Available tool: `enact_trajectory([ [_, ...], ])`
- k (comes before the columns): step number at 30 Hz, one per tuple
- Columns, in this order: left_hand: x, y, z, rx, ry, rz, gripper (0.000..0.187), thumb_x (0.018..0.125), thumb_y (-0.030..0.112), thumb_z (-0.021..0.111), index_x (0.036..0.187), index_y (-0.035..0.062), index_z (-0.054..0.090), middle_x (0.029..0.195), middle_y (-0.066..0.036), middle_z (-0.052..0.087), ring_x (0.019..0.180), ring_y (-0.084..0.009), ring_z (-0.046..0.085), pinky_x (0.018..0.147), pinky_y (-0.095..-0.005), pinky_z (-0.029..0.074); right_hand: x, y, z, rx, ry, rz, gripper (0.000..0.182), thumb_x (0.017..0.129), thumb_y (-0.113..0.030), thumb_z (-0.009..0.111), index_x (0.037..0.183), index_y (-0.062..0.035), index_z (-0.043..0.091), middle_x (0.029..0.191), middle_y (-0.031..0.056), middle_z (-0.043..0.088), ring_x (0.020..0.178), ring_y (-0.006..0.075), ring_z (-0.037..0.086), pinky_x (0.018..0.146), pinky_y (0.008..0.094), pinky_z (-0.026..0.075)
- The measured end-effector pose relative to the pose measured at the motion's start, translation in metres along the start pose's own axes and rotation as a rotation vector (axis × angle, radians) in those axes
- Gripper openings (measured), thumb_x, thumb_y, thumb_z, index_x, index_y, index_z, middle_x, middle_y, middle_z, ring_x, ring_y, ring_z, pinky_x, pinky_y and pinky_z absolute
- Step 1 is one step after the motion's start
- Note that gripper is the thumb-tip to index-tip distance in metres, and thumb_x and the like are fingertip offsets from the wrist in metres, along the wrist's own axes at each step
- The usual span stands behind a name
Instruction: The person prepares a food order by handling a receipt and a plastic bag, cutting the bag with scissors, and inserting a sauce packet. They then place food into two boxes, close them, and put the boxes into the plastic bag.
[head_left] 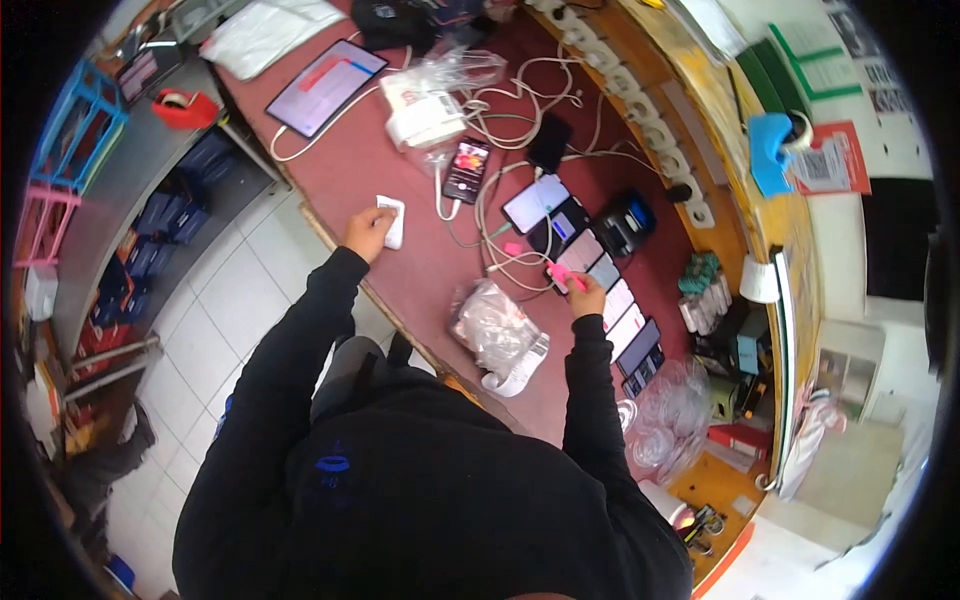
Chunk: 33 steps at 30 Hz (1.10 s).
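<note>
My left hand (366, 232) rests on the maroon table (400, 280) near its front edge, fingers closed on a small white cloth or pad (393, 219). My right hand (585, 297) holds a thin pink tool (566, 276) over a row of several phones (610, 295) that lie screen-up side by side. A crumpled clear plastic bag (497, 328) lies between my two arms. Both sleeves are black.
More phones (466, 169) on white charging cables (510, 110), a tablet (325, 87), a white charger box (424, 118) and a power strip row (640, 120) fill the far table. Clear bags (660, 420) lie at right. A red tape dispenser (185, 107) sits on shelving at left.
</note>
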<state>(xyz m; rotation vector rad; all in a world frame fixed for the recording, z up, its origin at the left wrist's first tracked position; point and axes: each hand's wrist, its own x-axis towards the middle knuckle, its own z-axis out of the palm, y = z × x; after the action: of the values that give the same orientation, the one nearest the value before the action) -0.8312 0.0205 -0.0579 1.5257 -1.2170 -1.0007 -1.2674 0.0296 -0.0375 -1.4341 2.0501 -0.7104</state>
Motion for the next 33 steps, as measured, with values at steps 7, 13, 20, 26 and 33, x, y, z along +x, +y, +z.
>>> enact_trajectory([
  [7,0.015,0.047,0.115,0.006,-0.595,-0.019,0.038,0.079,0.033,0.059,0.093,-0.0016,0.063,0.084,-0.015,0.064,0.078,-0.0215,0.06,0.071,-0.0313,0.047,-0.002,-0.006,0.041,0.311,-0.085,0.018,0.019,0.077,-0.019,0.065,0.088,-0.0029,0.065,0.064,0.003,0.06,0.052,0.0093,0.053,0.048,0.0229,0.041],
  [13,0.015,0.021,0.189,0.101,-0.752,-0.165,0.041,0.078,0.026,0.06,0.108,-0.0025,0.056,0.086,-0.012,0.063,0.081,-0.0188,0.058,0.071,-0.0289,0.046,0.007,-0.031,0.053,0.39,-0.2,0.15,0.018,0.075,-0.017,0.065,0.087,-0.003,0.066,0.063,0.0036,0.06,0.048,0.009,0.052,0.045,0.0234,0.041],
  [20,-0.002,0.064,0.159,-0.29,-0.9,-0.222,0.037,0.083,0.013,0.051,0.118,0.0023,0.052,0.104,-0.005,0.059,0.098,-0.013,0.052,0.088,-0.0256,0.038,-0.016,-0.072,0.042,0.356,-0.232,0.079,0.022,0.08,-0.021,0.061,0.092,-0.0029,0.065,0.067,0.0047,0.061,0.056,0.0107,0.056,0.052,0.0241,0.044],
  [26,0.007,0.011,0.074,0.099,-0.539,0.12,0.055,0.081,0.049,0.053,0.114,0.0046,0.053,0.104,-0.015,0.06,0.096,-0.0268,0.056,0.085,-0.0354,0.042,0.011,-0.067,0.071,0.039,-0.103,-0.374,0.027,0.08,-0.021,0.063,0.098,-0.0015,0.061,0.09,0.0077,0.063,0.083,0.0175,0.058,0.079,0.0306,0.046],
  [33,-0.211,-0.077,-0.302,0.305,-0.342,-0.396,0.064,0.074,0.068,0.05,0.096,0.0085,0.054,0.086,-0.011,0.061,0.082,-0.0213,0.057,0.072,-0.0333,0.045,-0.066,-0.28,0.062,0.325,-0.037,-0.63,0.032,0.092,-0.022,0.047,0.108,0.005,0.056,0.104,0.0121,0.059,0.099,0.0204,0.053,0.089,0.0311,0.04],
])
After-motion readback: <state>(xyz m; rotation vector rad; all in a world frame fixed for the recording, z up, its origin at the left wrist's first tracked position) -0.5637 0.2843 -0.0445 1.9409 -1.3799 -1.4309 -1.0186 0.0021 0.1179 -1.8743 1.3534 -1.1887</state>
